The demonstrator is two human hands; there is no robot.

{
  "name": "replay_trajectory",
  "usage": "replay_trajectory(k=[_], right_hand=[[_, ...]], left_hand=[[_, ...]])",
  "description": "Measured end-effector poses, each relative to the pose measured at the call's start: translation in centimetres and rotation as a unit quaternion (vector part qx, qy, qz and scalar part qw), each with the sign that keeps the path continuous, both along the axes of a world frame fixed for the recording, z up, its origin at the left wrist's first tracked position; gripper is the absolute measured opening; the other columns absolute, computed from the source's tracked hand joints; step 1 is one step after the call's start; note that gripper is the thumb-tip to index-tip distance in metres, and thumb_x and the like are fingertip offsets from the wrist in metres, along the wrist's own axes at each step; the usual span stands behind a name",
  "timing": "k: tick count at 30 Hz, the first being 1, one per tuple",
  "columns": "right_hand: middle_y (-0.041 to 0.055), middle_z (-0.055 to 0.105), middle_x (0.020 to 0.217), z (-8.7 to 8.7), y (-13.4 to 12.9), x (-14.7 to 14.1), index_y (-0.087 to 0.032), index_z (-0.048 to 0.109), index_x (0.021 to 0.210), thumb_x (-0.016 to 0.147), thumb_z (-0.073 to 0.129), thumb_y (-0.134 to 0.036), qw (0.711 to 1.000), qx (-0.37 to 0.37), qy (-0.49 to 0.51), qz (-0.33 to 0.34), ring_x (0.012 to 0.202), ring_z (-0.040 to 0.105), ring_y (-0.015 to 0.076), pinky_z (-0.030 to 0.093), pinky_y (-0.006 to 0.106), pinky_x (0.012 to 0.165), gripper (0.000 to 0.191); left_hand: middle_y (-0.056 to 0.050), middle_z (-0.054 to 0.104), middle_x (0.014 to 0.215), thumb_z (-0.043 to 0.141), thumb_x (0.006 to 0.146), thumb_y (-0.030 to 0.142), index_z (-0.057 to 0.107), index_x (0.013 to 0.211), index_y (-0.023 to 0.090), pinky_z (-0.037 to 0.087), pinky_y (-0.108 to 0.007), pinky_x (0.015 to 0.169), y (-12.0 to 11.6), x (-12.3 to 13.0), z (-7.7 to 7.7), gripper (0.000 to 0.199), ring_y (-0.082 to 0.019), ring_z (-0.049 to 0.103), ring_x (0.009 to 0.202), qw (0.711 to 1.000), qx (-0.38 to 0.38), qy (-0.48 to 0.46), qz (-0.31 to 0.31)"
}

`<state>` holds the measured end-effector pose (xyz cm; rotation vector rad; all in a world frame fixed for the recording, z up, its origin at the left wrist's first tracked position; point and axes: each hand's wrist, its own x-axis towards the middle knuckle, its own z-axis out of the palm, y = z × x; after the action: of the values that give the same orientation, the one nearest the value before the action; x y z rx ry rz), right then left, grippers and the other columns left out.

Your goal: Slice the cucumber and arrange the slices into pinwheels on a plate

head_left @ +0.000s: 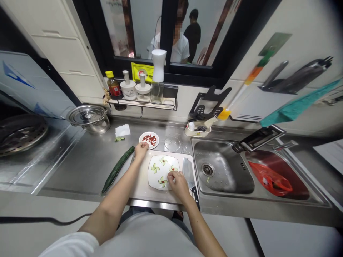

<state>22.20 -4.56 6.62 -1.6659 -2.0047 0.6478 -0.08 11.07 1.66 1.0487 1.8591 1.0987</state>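
Note:
My left hand (140,151) is at the near edge of a small white plate (140,137) of chopped red pieces (151,138). Its fingers are pinched together, and whatever is between them is too small to make out. Over the right side of a square white plate (152,182) is my right hand (179,184), its fingertips also closed, their contents hidden. That plate bears several pinwheels of green-edged slices, such as the upper one (163,161), some with red centres. It lies on a pale cutting board (140,185). A kitchen knife (188,171) rests along the board's right side.
A whole cucumber (118,169) lies left of the board. Behind it are cucumber scraps (119,139), a white tissue (123,130) and a lidded steel pot (91,119). To the right is a double sink (227,171) with a red bag (270,180). A condiment shelf (150,103) hangs behind.

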Motion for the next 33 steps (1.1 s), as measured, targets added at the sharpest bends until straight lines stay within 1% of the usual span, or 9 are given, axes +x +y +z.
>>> replay_trajectory(k=[3,7,11,16,19,22,25,28,33], right_hand=[[0.0036,0.06,0.077,0.0,0.0,-0.2,-0.021,0.06,0.079,0.088,0.043,-0.023,1.0,-0.003,0.005,0.004,0.081,0.053,0.0185,0.039,0.028,0.076,0.019],[0.0041,0.06,0.078,0.1,0.2,-0.6,-0.02,0.06,0.078,0.088,0.043,-0.024,1.0,0.0,0.011,0.002,0.079,0.053,0.0178,0.039,0.027,0.074,0.019],[0.004,0.059,0.078,0.1,0.6,-1.1,-0.019,0.06,0.08,0.088,0.043,-0.024,1.0,0.003,0.023,0.0,0.079,0.052,0.0174,0.039,0.027,0.074,0.019],[0.0042,0.06,0.081,0.2,1.3,-1.9,-0.019,0.06,0.086,0.088,0.044,-0.025,0.999,0.006,0.038,0.005,0.08,0.053,0.0176,0.039,0.028,0.075,0.018],[0.0044,0.061,0.084,0.2,1.7,-2.4,-0.019,0.061,0.092,0.087,0.046,-0.026,0.999,0.018,0.046,0.007,0.082,0.053,0.0179,0.04,0.028,0.076,0.017],[0.0048,0.061,0.086,0.3,1.8,-2.8,-0.019,0.061,0.097,0.087,0.047,-0.025,0.998,0.024,0.05,0.012,0.084,0.054,0.0185,0.04,0.029,0.078,0.018],[0.005,0.062,0.086,0.4,1.7,-2.9,-0.019,0.062,0.093,0.089,0.045,-0.023,0.998,0.026,0.048,0.023,0.086,0.054,0.0187,0.04,0.03,0.079,0.018],[0.0046,0.061,0.086,0.4,1.6,-2.9,-0.02,0.062,0.087,0.089,0.044,-0.023,0.998,0.029,0.048,0.033,0.085,0.053,0.0184,0.039,0.029,0.078,0.018],[0.0042,0.06,0.084,0.3,1.3,-2.9,-0.02,0.062,0.084,0.088,0.047,-0.023,0.997,0.03,0.056,0.052,0.084,0.053,0.0178,0.039,0.029,0.078,0.015]], left_hand=[[-0.002,0.069,0.074,0.063,0.068,0.034,0.066,0.079,0.017,0.045,-0.024,0.066,-2.2,0.8,0.7,0.02,-0.015,0.062,0.069,0.998,0.009,-0.057,-0.003],[-0.003,0.068,0.073,0.065,0.067,0.032,0.065,0.076,0.016,0.046,-0.024,0.066,-5.2,1.7,1.7,0.018,-0.014,0.061,0.068,0.992,0.031,-0.111,-0.054],[-0.003,0.068,0.068,0.069,0.061,0.032,0.064,0.07,0.016,0.046,-0.024,0.063,-7.6,2.3,2.2,0.019,-0.014,0.06,0.066,0.983,0.013,-0.154,-0.099],[-0.001,0.065,0.063,0.071,0.058,0.03,0.063,0.067,0.014,0.043,-0.023,0.06,-9.9,3.1,3.0,0.02,-0.012,0.058,0.059,0.958,-0.014,-0.232,-0.165],[0.0,0.063,0.06,0.071,0.057,0.027,0.062,0.066,0.015,0.042,-0.023,0.06,-10.9,3.4,3.4,0.018,-0.011,0.056,0.057,0.949,-0.023,-0.242,-0.199],[0.001,0.063,0.062,0.073,0.057,0.028,0.062,0.069,0.016,0.044,-0.023,0.062,-11.4,3.7,3.5,0.021,-0.012,0.058,0.06,0.947,-0.026,-0.244,-0.207],[0.0,0.065,0.066,0.075,0.058,0.033,0.062,0.072,0.017,0.045,-0.025,0.065,-11.7,3.8,3.3,0.025,-0.014,0.061,0.066,0.948,-0.021,-0.233,-0.214],[0.0,0.065,0.067,0.074,0.059,0.036,0.062,0.073,0.017,0.046,-0.025,0.066,-12.0,3.7,3.2,0.027,-0.014,0.061,0.067,0.95,-0.022,-0.218,-0.222],[0.001,0.063,0.066,0.072,0.06,0.033,0.062,0.074,0.017,0.045,-0.024,0.066,-12.6,3.4,3.7,0.024,-0.013,0.059,0.064,0.948,-0.017,-0.223,-0.227]])
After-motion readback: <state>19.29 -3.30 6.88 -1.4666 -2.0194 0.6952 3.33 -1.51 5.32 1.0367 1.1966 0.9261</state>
